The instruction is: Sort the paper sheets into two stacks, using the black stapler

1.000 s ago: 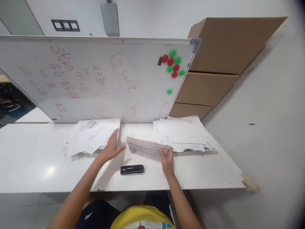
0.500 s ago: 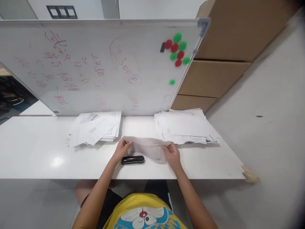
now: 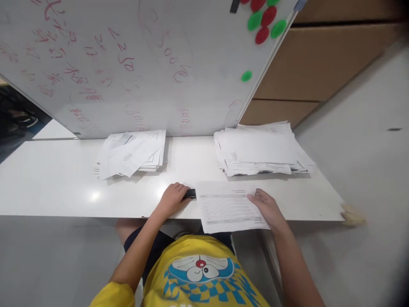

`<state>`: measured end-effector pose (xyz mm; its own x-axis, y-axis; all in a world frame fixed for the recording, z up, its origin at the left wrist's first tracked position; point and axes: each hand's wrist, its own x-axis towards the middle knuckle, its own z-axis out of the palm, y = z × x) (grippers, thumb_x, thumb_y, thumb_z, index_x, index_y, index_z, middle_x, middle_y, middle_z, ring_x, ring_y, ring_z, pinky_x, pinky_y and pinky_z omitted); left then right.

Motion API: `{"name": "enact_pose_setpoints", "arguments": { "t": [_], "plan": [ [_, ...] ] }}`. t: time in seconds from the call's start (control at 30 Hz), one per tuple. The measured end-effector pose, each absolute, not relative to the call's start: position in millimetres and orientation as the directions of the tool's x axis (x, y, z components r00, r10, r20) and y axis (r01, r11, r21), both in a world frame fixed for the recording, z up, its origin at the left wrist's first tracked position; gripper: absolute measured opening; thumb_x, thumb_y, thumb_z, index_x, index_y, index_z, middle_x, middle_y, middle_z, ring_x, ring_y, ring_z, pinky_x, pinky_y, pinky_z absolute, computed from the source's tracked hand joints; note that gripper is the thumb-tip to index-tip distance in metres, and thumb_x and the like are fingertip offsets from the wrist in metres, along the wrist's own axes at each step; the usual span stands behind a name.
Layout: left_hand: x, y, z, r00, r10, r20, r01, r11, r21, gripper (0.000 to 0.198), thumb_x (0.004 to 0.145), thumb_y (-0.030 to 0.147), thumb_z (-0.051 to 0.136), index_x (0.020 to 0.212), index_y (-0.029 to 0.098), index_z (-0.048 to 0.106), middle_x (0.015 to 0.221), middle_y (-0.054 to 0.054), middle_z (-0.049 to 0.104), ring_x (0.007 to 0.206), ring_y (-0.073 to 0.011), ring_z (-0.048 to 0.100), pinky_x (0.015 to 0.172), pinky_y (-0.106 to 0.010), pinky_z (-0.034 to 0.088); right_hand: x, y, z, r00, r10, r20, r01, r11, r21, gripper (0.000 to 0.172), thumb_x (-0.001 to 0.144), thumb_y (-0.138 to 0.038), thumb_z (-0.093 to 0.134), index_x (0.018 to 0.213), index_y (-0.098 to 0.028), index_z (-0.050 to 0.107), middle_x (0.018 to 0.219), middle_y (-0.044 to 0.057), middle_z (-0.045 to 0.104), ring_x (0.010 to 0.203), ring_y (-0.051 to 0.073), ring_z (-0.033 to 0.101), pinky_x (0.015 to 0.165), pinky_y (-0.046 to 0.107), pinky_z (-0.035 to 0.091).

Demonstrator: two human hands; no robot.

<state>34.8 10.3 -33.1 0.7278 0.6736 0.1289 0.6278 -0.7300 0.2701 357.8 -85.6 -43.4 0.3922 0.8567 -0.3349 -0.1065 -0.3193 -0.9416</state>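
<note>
A printed sheet (image 3: 228, 209) lies flat at the white table's front edge, its near end hanging over. My right hand (image 3: 266, 207) rests on its right side, fingers laid flat. My left hand (image 3: 172, 198) is curled over a black stapler (image 3: 191, 193), of which only the right tip shows beside the sheet's left edge.
A loose pile of papers (image 3: 132, 153) lies at the back left of the table (image 3: 64, 192), a thicker stack (image 3: 260, 149) at the back right. A whiteboard (image 3: 143, 64) with red writing and red and green magnets (image 3: 263, 19) stands behind. Cardboard boxes (image 3: 319, 64) stand right.
The sheet, held up between both hands before, now lies flat on the table. My left hand let it go and closed over the stapler. The view tipped downward.
</note>
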Motion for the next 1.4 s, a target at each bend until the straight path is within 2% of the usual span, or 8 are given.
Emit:
{"name": "enact_pose_setpoints", "arguments": {
  "t": [0.47,0.73,0.83,0.97,1.1,1.17,1.3,1.4],
  "plan": [
    [35,9,-38,0.718,0.679,0.152,0.633,-0.728,0.264,0.019,0.091,0.032,0.05,0.102,0.018,0.056,0.092,-0.005,0.064,0.084,-0.0214,0.057,0.073,-0.035,0.043,341,-109,-53,0.464,0.802,-0.377,-0.028,-0.412,-0.911,0.028,0.06,-0.044,0.073,0.074,-0.023,0.06,0.072,0.003,0.072,0.067,0.023,0.066,0.059,0.031,0.051],
    [50,18,-5,0.676,0.729,0.102,0.647,-0.654,0.392,0.042,0.093,0.044,0.043,0.127,0.019,0.047,0.114,-0.009,0.061,0.107,-0.0251,0.053,0.087,-0.039,0.042,336,-108,-49,0.422,0.819,-0.388,-0.01,-0.424,-0.906,0.028,0.065,-0.045,0.07,0.078,-0.023,0.06,0.076,0.004,0.073,0.067,0.022,0.066,0.059,0.031,0.051],
    [75,23,-10,0.603,0.788,0.123,0.726,-0.606,0.325,0.032,0.097,0.035,0.034,0.115,0.017,0.053,0.108,-0.01,0.062,0.112,-0.0274,0.048,0.088,-0.042,0.041,335,-109,-51,0.428,0.813,-0.395,-0.027,-0.425,-0.905,0.027,0.066,-0.043,0.071,0.08,-0.023,0.061,0.076,0.003,0.073,0.068,0.021,0.066,0.061,0.029,0.05],
    [99,25,-27,0.596,0.796,0.11,0.766,-0.604,0.218,0.018,0.093,0.023,0.038,0.092,0.016,0.055,0.096,-0.013,0.059,0.102,-0.0299,0.05,0.078,-0.043,0.042,334,-105,-49,0.436,0.814,-0.383,-0.045,-0.405,-0.913,0.028,0.066,-0.045,0.071,0.081,-0.023,0.062,0.077,0.003,0.073,0.07,0.021,0.066,0.061,0.029,0.05],
    [90,27,-20,0.574,0.783,0.239,0.695,-0.62,0.364,0.012,0.09,0.02,0.043,0.088,0.021,0.055,0.094,-0.01,0.06,0.103,-0.028,0.052,0.082,-0.044,0.044,334,-94,-23,0.404,0.854,-0.327,0.037,-0.372,-0.927,0.025,0.066,-0.047,0.068,0.071,-0.024,0.06,0.074,0.003,0.072,0.068,0.023,0.065,0.059,0.03,0.049],
    [66,29,-4,0.513,0.77,0.379,0.598,-0.637,0.486,0.013,0.092,0.022,0.043,0.091,0.025,0.056,0.097,-0.006,0.063,0.11,-0.0247,0.051,0.09,-0.043,0.044,337,-88,-4,0.393,0.877,-0.276,0.135,-0.352,-0.926,0.023,0.066,-0.046,0.068,0.069,-0.024,0.06,0.073,0.003,0.071,0.07,0.024,0.066,0.06,0.03,0.049],
    [-12,30,27,0.196,0.8,0.568,0.652,-0.539,0.534,0.014,0.091,0.024,0.044,0.094,0.025,0.058,0.099,-0.004,0.063,0.116,-0.0252,0.05,0.101,-0.047,0.038,367,-70,27,0.374,0.917,-0.137,0.362,-0.28,-0.889,0.017,0.07,-0.042,0.065,0.077,-0.026,0.065,0.08,0.002,0.073,0.078,0.025,0.066,0.066,0.031,0.048],
    [-66,29,30,-0.096,0.847,0.523,0.735,-0.293,0.611,0.014,0.088,0.028,0.047,0.092,0.026,0.06,0.102,-0.005,0.062,0.117,-0.0274,0.051,0.094,-0.044,0.044,417,-33,35,0.433,0.902,0.009,0.509,-0.236,-0.827,0.014,0.068,-0.038,0.065,0.077,-0.027,0.066,0.077,0.001,0.071,0.073,0.024,0.063,0.066,0.032,0.045]
  ]
}}
